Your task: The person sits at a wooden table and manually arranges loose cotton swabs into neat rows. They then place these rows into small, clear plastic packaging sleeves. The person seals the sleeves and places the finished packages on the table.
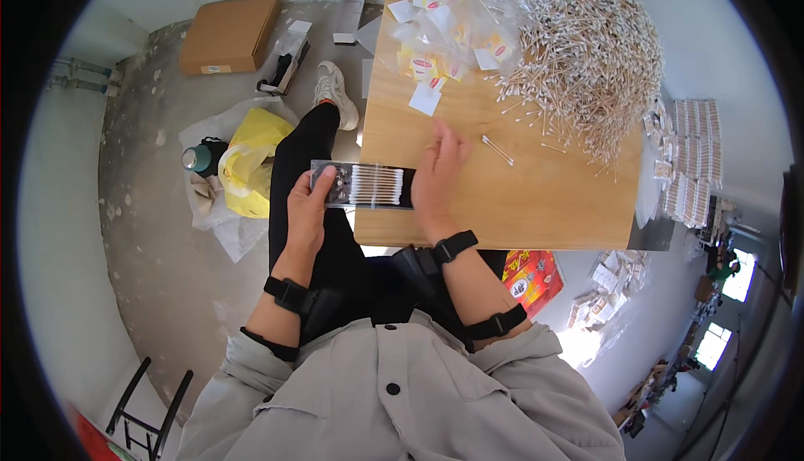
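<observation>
My left hand point(310, 207) is closed on the left end of a flat clear packet of cotton swabs point(377, 185), its thumb on top. Inside, several swabs lie side by side across a dark backing. The packet reaches from over my leg to the table's left edge. Beside its right end is my right hand point(440, 172), fingers loosely stretched out and nothing seen in them; whether it touches the packet I cannot tell. A pair of loose swabs point(497, 150) lies on the wooden table point(536, 206) just right of my right fingertips.
A big heap of cotton swabs point(590, 51) covers the table's far right. Clear plastic bags point(469, 0) and small printed cards point(425, 97) lie at its far left. Stacked swab packs point(697, 151) stand beyond the right edge. A yellow bag point(249, 164), green-lidded bottle point(197, 158) and cardboard box point(230, 36) sit on the floor.
</observation>
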Action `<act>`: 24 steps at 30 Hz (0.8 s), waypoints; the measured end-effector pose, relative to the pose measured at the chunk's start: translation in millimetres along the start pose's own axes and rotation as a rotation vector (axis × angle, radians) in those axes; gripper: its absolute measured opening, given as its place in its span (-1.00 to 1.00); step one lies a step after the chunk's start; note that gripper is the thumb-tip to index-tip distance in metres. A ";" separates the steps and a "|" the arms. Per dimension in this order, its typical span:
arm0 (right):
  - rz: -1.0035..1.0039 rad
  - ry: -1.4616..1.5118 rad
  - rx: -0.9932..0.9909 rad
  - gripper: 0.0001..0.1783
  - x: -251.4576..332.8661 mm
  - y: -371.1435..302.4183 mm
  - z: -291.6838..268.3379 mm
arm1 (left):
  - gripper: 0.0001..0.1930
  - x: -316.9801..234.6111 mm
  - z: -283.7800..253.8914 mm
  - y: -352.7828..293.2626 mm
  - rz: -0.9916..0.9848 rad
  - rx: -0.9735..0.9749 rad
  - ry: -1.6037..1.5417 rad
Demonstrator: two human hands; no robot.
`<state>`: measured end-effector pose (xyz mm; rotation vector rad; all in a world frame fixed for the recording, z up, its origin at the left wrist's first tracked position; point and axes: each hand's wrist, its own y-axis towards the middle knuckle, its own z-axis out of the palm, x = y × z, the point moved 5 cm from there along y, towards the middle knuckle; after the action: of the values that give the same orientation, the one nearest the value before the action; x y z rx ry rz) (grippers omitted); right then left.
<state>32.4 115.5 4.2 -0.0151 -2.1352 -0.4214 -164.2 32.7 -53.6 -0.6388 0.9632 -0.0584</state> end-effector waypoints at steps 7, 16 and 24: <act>-0.283 -0.479 0.295 -0.50 5.4 30.5 8.6 | -0.75 -10.6 -12.5 4.5 0.022 -0.014 -0.012; -0.311 -0.548 0.490 -0.48 -13.6 -39.8 -98.9 | -0.78 -8.5 -19.1 3.2 -0.008 -0.036 -0.037; -0.308 -0.572 0.468 -0.54 -24.8 -85.2 -141.5 | -0.79 -10.2 -6.9 3.2 0.012 0.057 -0.090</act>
<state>145.9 -3.9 31.4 0.5211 -2.7682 -0.0798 -176.2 35.2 -50.5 -0.5782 0.8754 -0.0464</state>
